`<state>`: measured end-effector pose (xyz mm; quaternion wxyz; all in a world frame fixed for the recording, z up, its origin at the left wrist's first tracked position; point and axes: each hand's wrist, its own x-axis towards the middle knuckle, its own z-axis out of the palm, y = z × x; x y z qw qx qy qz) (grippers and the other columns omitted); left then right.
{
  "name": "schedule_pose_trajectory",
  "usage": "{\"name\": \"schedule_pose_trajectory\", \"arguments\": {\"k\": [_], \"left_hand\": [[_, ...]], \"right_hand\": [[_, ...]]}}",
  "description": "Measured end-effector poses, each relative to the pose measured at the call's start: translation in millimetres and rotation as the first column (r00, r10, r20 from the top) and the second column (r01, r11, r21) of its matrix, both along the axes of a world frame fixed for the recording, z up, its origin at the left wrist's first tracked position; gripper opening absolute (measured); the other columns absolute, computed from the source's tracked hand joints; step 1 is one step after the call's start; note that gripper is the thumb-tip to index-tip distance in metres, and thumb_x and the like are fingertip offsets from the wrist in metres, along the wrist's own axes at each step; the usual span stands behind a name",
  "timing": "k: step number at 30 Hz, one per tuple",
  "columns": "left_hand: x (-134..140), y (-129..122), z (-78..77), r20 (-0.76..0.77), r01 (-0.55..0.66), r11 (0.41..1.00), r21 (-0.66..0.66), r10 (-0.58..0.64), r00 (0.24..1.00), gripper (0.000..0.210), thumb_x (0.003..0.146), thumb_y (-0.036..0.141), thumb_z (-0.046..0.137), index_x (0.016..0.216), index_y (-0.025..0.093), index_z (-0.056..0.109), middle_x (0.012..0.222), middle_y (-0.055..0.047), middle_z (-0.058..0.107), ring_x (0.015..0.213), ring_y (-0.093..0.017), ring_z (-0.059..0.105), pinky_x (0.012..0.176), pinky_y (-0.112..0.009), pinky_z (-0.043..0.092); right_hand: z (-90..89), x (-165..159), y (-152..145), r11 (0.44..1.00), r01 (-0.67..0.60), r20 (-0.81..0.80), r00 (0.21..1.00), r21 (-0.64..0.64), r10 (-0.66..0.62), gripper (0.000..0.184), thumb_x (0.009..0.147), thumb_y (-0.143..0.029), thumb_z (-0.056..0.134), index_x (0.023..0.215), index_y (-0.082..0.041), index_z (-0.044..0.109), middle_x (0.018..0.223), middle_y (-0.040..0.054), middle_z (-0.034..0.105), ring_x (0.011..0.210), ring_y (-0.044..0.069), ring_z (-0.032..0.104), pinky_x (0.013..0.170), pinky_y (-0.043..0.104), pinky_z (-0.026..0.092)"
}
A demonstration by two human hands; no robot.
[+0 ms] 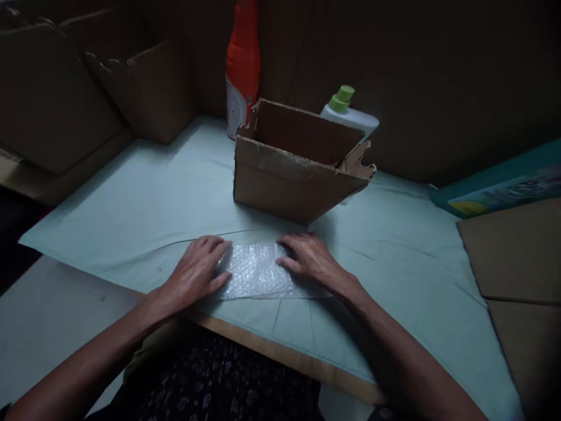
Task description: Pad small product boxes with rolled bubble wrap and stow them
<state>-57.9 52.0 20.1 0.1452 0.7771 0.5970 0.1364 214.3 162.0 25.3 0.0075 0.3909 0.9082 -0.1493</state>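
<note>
A sheet of clear bubble wrap (256, 272) lies flat near the table's front edge. My left hand (198, 270) rests on its left end, thumb and fingers apart. On the right end lies my right hand (310, 258), also with its thumb spread from the fingers. Neither hand is closed around anything. Just beyond the sheet stands an open-topped cardboard box (280, 181) with rough cut edges; its bottom inside is hidden.
Behind the box stand an orange-red bottle (244, 58) and a white bottle with a green cap (344, 108). Cardboard boxes (149, 88) fill the back left. To the right are a teal box (460, 190) and cardboard (517, 257). A pale green cloth (144, 187) covers the table.
</note>
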Motion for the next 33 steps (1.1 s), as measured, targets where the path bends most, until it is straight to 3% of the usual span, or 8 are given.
{"name": "schedule_pose_trajectory", "arguments": {"k": [5, 9, 13, 17, 22, 26, 29, 33], "left_hand": [[5, 9, 4.3, 0.022, 0.153, 0.985, -0.085, -0.152, 0.988, 0.054, 0.080, 0.019, 0.060, 0.133, 0.023, 0.053, 0.128, -0.011, 0.059, 0.119, -0.030, 0.052, 0.102, -0.046, 0.045], [1, 10, 4.8, 0.070, 0.239, 0.967, -0.091, -0.233, 0.970, 0.058, 0.078, 0.013, 0.058, 0.135, 0.024, 0.053, 0.136, -0.011, 0.056, 0.127, -0.030, 0.049, 0.108, -0.048, 0.042], [6, 15, 8.5, 0.083, 0.347, 0.929, -0.125, -0.339, 0.937, 0.065, 0.075, 0.007, 0.054, 0.137, 0.025, 0.051, 0.143, -0.010, 0.053, 0.135, -0.029, 0.044, 0.112, -0.050, 0.039], [14, 25, 9.8, 0.007, 0.468, 0.875, -0.126, -0.471, 0.882, 0.060, 0.079, 0.005, 0.052, 0.135, 0.024, 0.055, 0.140, -0.010, 0.056, 0.133, -0.029, 0.047, 0.112, -0.048, 0.037], [20, 57, 10.2, -0.231, 0.660, 0.748, -0.063, -0.655, 0.720, 0.039, 0.094, 0.012, 0.053, 0.129, 0.028, 0.060, 0.137, -0.008, 0.060, 0.137, -0.028, 0.047, 0.117, -0.050, 0.032], [20, 83, 14.6, -0.340, 0.739, 0.674, 0.002, -0.694, 0.634, 0.035, 0.092, 0.008, 0.057, 0.123, 0.025, 0.063, 0.150, -0.010, 0.052, 0.146, -0.030, 0.039, 0.121, -0.051, 0.026], [18, 75, 14.4, -0.334, 0.649, 0.754, 0.099, -0.589, 0.735, 0.038, 0.092, 0.007, 0.056, 0.125, 0.024, 0.061, 0.154, -0.012, 0.047, 0.146, -0.031, 0.040, 0.118, -0.053, 0.030], [19, 26, 7.8, -0.162, 0.426, 0.882, 0.202, -0.399, 0.903, 0.048, 0.085, 0.007, 0.056, 0.131, 0.019, 0.055, 0.147, -0.017, 0.052, 0.135, -0.033, 0.048, 0.107, -0.053, 0.043]], "right_hand": [[6.2, 7, 1, 0.982, -0.001, -0.113, 0.993, -0.187, -0.020, 0.017, 0.084, -0.029, 0.070, 0.099, -0.022, 0.070, 0.083, 0.0029, 0.073, 0.070, 0.018, 0.064, 0.066, 0.030, 0.047], [6.6, 35, 1, 0.943, 0.045, -0.206, 0.971, -0.328, -0.118, 0.034, 0.082, -0.027, 0.072, 0.115, -0.021, 0.068, 0.106, 0.0060, 0.076, 0.085, 0.021, 0.069, 0.073, 0.032, 0.052], [0.9, 54, -9, 0.918, 0.127, -0.192, 0.958, -0.376, -0.211, 0.033, 0.082, -0.027, 0.068, 0.114, -0.020, 0.069, 0.108, 0.0076, 0.076, 0.089, 0.024, 0.071, 0.077, 0.036, 0.054], [-0.2, 56, -35, 0.900, 0.140, -0.209, 0.947, -0.412, -0.243, 0.033, 0.085, -0.026, 0.066, 0.117, -0.022, 0.068, 0.109, 0.0071, 0.076, 0.089, 0.023, 0.070, 0.079, 0.036, 0.054], [5.3, 53, -88, 0.850, 0.211, -0.183, 0.925, -0.482, -0.333, 0.042, 0.090, -0.032, 0.062, 0.131, -0.021, 0.060, 0.106, 0.0070, 0.074, 0.089, 0.022, 0.069, 0.079, 0.035, 0.053], [11.1, 53, -123, 0.792, 0.220, -0.137, 0.925, -0.569, -0.355, 0.046, 0.094, -0.037, 0.058, 0.138, -0.022, 0.055, 0.095, 0.0045, 0.073, 0.081, 0.019, 0.067, 0.075, 0.032, 0.051], [14.6, 55, -126, 0.803, 0.217, -0.129, 0.931, -0.555, -0.341, 0.043, 0.096, -0.036, 0.056, 0.137, -0.023, 0.057, 0.090, 0.0028, 0.073, 0.076, 0.018, 0.067, 0.072, 0.031, 0.051], [16.3, 58, -103, 0.901, 0.209, -0.177, 0.940, -0.381, -0.293, 0.032, 0.097, -0.032, 0.054, 0.126, -0.022, 0.064, 0.091, 0.0038, 0.075, 0.078, 0.020, 0.069, 0.073, 0.033, 0.053]]}}
